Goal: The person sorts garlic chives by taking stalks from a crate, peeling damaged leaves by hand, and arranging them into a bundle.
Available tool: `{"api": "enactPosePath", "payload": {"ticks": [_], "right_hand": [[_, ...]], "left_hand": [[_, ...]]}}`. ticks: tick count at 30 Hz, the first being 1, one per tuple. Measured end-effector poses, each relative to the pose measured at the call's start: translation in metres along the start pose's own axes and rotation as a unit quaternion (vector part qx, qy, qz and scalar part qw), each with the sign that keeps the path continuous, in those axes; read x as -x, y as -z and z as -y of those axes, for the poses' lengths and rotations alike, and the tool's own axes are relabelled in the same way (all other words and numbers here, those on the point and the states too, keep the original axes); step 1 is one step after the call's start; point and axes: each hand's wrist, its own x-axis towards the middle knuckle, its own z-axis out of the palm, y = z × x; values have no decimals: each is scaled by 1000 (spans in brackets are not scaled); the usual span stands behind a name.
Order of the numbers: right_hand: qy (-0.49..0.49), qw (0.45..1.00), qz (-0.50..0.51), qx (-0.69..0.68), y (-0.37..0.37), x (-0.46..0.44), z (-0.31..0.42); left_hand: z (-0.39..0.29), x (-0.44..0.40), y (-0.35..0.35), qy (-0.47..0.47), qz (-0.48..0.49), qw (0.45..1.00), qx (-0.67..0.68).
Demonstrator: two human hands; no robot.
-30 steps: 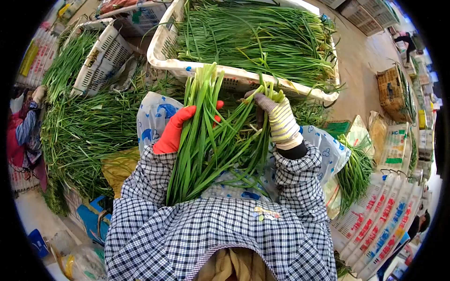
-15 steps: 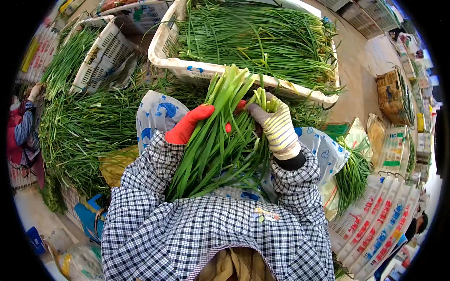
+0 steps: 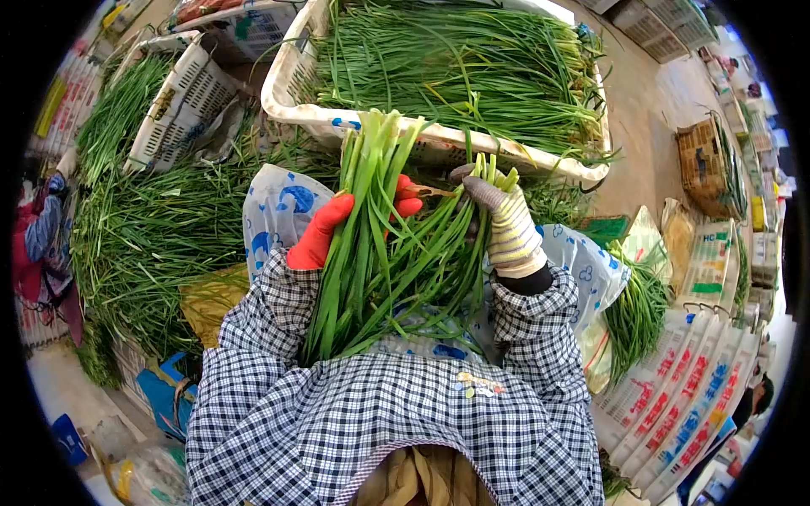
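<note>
My left hand (image 3: 325,232), in a red glove, is closed around a thick bunch of garlic chives (image 3: 369,160), its pale cut ends pointing up and away. My right hand (image 3: 513,223), in a striped glove with grey fingertips, is closed on a smaller bunch of chives (image 3: 460,244). Between the hands, a thin brownish leaf (image 3: 434,191) stretches from the red fingertips toward the right hand. Long green blades from both bunches hang down and cross over my lap, above a plastic apron with blue prints (image 3: 291,198).
Ahead stands a white crate (image 3: 295,110) filled with chives laid in rows. Loose chives (image 3: 152,244) are heaped at the left, near another white crate (image 3: 160,126). On the right are a chive bundle (image 3: 637,325), stacked white crates (image 3: 675,388) and a brown basket (image 3: 704,164).
My left hand has moved slightly left with its bunch, and the gap to my right hand has widened. A brownish leaf now shows between them.
</note>
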Motion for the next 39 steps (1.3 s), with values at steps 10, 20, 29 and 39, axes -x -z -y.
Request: {"api": "enactPosePath", "payload": {"ticks": [10,20,29,39], "right_hand": [[23,999,3,-23,-20,8,-3],[52,998,-19,36,-20,14,-4],[31,997,-15,71,-15,22,2],[23,999,15,26,-19,31,4]], "left_hand": [[2,-10,-9,51,46,997,-17],[3,-13,-18,83,10,995,-62],[-9,-17,-20,78,22,980,-184],[-18,-22,-20,136,59,935,-322]]}}
